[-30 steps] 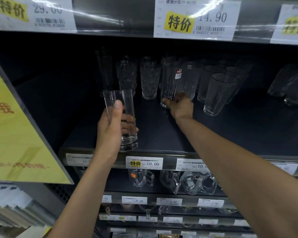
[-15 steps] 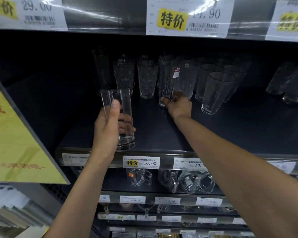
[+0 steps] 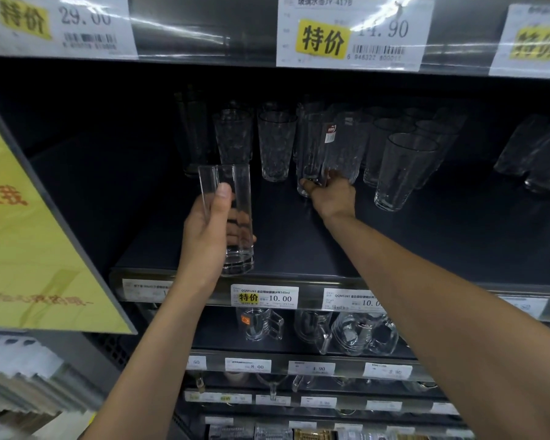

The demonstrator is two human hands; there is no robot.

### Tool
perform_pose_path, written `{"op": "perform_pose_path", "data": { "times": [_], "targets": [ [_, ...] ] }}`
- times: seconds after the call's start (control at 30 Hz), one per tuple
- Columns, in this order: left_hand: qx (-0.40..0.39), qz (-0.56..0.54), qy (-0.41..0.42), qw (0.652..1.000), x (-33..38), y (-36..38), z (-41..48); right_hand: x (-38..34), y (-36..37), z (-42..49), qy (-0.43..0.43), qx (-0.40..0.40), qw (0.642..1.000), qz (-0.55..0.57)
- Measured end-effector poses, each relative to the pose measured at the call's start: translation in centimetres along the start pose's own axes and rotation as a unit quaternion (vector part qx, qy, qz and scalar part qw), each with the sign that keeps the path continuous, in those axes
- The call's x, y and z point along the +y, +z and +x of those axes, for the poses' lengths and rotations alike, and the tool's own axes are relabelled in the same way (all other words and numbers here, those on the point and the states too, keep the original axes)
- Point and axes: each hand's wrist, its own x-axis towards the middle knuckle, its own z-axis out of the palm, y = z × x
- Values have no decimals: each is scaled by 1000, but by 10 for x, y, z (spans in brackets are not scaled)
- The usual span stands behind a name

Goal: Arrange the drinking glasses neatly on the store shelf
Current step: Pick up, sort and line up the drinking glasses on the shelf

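Almost nothing moved: both hands sit where they were, each on a glass.
Left hand [image 3: 204, 236] wraps the tall glass [image 3: 238, 192], upright at the shelf [image 3: 299, 249] front edge, left of middle; base contact unclear. Right hand [image 3: 331, 198] curls round the base of the stickered glass [image 3: 315, 147], packed against the back row [image 3: 273, 144]. Risk: dragging it out clips neighbours or the tapered glass [image 3: 400, 173] nearby; the tall one could tip over the lip. Bare shelf front-middle and back-left.

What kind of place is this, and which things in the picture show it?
Most likely a shop aisle selling glassware: price tags with barcodes line the shelf edges, similar drinking glasses stand in rows, and glass mugs fill the next level down.
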Motion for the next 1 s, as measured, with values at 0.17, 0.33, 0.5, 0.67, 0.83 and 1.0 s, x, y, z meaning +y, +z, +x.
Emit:
{"op": "perform_pose_path", "data": {
  "times": [0.17,0.33,0.5,0.67,0.83,1.0],
  "targets": [
    [-19,26,7,999,2,4,0,0,-15,-14,-13,-35,999,-27],
    [-54,36,21,998,4,18,-7,14,-52,-33,-37,-164,982,-84],
    [-78,8,21,997,4,59,-26,43,-134,-61,-90,-238,951,-177],
    [-121,14,19,992,2,121,-42,87,-224,-57,-129,-265,902,-316],
    [-127,24,20,991,2,189,-55,126,-305,-36,-92,-250,899,-348],
    [-106,23,24,994,-2,252,-74,156,-361,-3,-85,-258,885,-379]
  ]
}}
